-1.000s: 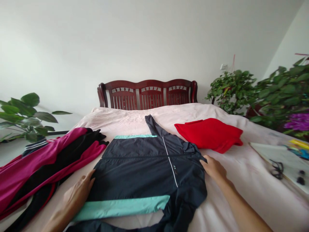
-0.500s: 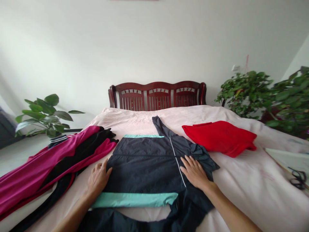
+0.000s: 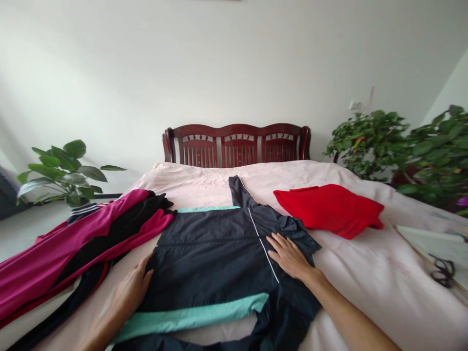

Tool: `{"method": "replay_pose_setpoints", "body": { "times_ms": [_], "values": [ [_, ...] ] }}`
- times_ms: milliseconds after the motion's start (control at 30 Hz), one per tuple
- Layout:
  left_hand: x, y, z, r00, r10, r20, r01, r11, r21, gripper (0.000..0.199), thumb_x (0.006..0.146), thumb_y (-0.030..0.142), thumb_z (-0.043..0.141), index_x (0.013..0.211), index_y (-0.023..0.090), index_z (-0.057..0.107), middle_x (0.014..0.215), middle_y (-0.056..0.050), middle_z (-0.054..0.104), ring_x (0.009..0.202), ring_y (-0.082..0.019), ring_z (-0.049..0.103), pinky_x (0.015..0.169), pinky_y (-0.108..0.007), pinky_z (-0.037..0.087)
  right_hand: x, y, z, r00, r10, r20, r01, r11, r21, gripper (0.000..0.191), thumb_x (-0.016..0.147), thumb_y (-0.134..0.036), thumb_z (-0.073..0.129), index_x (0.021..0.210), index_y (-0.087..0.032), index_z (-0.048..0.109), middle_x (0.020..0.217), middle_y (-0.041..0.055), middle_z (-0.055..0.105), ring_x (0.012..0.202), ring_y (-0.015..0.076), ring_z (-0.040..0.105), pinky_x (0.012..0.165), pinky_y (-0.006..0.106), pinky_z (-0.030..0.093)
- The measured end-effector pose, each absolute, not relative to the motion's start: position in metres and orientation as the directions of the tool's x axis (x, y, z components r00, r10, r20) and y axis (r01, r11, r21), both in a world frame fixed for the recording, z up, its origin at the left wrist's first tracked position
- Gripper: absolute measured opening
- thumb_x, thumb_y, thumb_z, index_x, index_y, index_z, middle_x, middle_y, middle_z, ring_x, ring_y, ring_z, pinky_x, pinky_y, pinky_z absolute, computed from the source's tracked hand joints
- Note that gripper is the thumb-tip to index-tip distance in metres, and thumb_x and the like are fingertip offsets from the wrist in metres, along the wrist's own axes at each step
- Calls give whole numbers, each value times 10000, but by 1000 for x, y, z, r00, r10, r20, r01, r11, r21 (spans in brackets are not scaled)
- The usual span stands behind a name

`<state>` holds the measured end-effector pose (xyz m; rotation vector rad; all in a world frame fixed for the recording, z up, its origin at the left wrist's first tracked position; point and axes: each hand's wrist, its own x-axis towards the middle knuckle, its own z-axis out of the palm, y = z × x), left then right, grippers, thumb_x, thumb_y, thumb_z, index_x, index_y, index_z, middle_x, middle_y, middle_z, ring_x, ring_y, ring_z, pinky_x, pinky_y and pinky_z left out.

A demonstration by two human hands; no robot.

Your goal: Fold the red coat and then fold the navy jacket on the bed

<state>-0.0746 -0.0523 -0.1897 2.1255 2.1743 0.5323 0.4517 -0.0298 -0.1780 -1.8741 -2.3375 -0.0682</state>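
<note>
A dark navy jacket [image 3: 204,258] with mint-green side panels and a thin white line lies spread on the bed. One sleeve points toward the headboard; the other bends along the near side. At the jacket's left edge, my left hand [image 3: 133,282] has its thumb and fingers closed on the hem, fingertips partly hidden. My right hand [image 3: 290,258] rests flat on the jacket beside the white line, fingers stretched out.
A folded red garment [image 3: 331,209] sits to the right, and magenta-and-black clothes [image 3: 91,239] are piled at left. Black-rimmed glasses [image 3: 443,270] lie at the far right. Beyond the pink sheet [image 3: 365,278] stand a wooden headboard [image 3: 239,146] and potted plants [image 3: 369,141].
My left hand has moved left and a little nearer, drawing the jacket's hem with it. The white line has shifted left. My right hand stays flat, slightly farther left.
</note>
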Motion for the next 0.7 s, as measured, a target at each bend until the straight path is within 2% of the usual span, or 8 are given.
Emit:
{"method": "replay_pose_setpoints", "body": {
  "times_ms": [100, 167, 233, 300, 367, 433, 600, 700],
  "values": [
    [-63, -59, -181, -47, 993, 109, 987, 29, 161, 548, 981, 324, 231, 1454, 165, 455, 1166, -156, 663, 986, -292, 690, 824, -408, 532, 453, -29, -180, -207, 967, 151, 975, 217, -48, 569, 985, -474, 370, 1505, -247, 410, 1578, 103, 373, 1467, 243, 308, 1193, 470, 244],
    [-58, -62, -176, -54, 992, 111, 997, 47, 65, 547, 986, 303, 220, 1459, 188, 471, 1198, -167, 644, 960, -295, 685, 802, -422, 531, 454, -31, -183, -204, 967, 155, 977, 211, -32, 577, 989, -485, 350, 1510, -243, 404, 1580, 101, 370, 1468, 247, 304, 1191, 474, 247],
    [-57, -63, -174, -29, 978, 206, 999, 34, -19, 523, 980, 293, 275, 1436, 203, 513, 1372, -183, 563, 1107, -322, 637, 909, -467, 502, 455, -32, -187, -207, 965, 163, 977, 212, -14, 578, 994, -481, 331, 1513, -234, 399, 1581, 102, 367, 1471, 253, 298, 1191, 476, 245],
    [-59, -64, -175, 87, 947, 310, 995, -70, -66, 493, 969, 313, 362, 1419, 224, 543, 1518, -155, 453, 1321, -344, 498, 1067, -501, 408, 456, -33, -191, -220, 959, 178, 974, 225, -4, 571, 995, -470, 327, 1510, -235, 403, 1577, 102, 376, 1469, 258, 301, 1190, 480, 244],
    [-63, -64, -181, 261, 914, 311, 965, -258, -52, 494, 966, 372, 424, 1444, 282, 513, 1570, -91, 411, 1431, -315, 380, 1152, -490, 331, 457, -34, -193, -230, 953, 198, 972, 236, -5, 564, 994, -464, 333, 1505, -240, 411, 1568, 104, 391, 1465, 259, 310, 1188, 484, 249],
    [-68, -65, -187, 380, 893, 241, 921, -389, -9, 517, 973, 425, 429, 1484, 344, 438, 1581, -45, 401, 1457, -284, 351, 1174, -487, 313, 457, -34, -194, -225, 953, 201, 973, 232, -11, 565, 990, -466, 338, 1504, -243, 412, 1567, 105, 392, 1464, 259, 313, 1188, 483, 254],
    [-81, -77, -189, 387, 908, 163, 912, -403, 78, 523, 967, 472, 443, 1480, 369, 427, 1583, -37, 383, 1448, -294, 368, 1169, -518, 329, 458, -38, -183, -187, 975, 121, 978, 197, -72, 574, 967, -444, 379, 1502, -240, 415, 1582, 95, 366, 1475, 256, 289, 1197, 471, 241],
    [-91, -97, -175, 401, 901, 164, 877, -430, 217, 458, 947, 471, 487, 1389, 374, 559, 1512, -15, 500, 1427, -291, 406, 1162, -506, 357, 462, -50, -168, -209, 974, 88, 944, 225, -242, 533, 923, -375, 437, 1418, -203, 531, 1515, 116, 468, 1416, 262, 404, 1164, 448, 319]
  ]
}}
